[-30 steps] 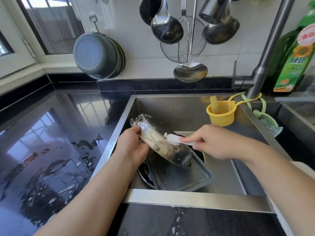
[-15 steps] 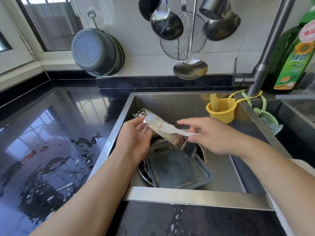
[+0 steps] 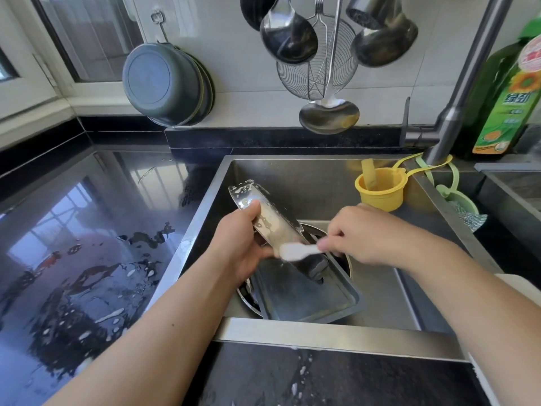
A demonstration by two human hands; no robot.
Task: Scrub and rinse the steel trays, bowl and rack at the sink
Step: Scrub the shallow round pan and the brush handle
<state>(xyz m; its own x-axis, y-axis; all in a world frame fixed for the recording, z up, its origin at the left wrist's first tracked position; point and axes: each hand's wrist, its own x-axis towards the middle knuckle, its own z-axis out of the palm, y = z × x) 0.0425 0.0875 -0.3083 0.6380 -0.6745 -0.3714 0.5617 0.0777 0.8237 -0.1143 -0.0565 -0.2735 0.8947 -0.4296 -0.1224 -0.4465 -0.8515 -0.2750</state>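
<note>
The left hand [image 3: 244, 244] grips the soapy steel tray [image 3: 272, 221] tilted over the sink [image 3: 322, 332], so the right hand [image 3: 366, 235], pinching a white brush [image 3: 295, 251], reaches its underside.

Two bare forearms, no gloves

The left hand [image 3: 243, 244] and right hand [image 3: 371, 235] wear no rings or watch; a pale, whitish garment edge [image 3: 521, 288] shows beside the right arm.
</note>
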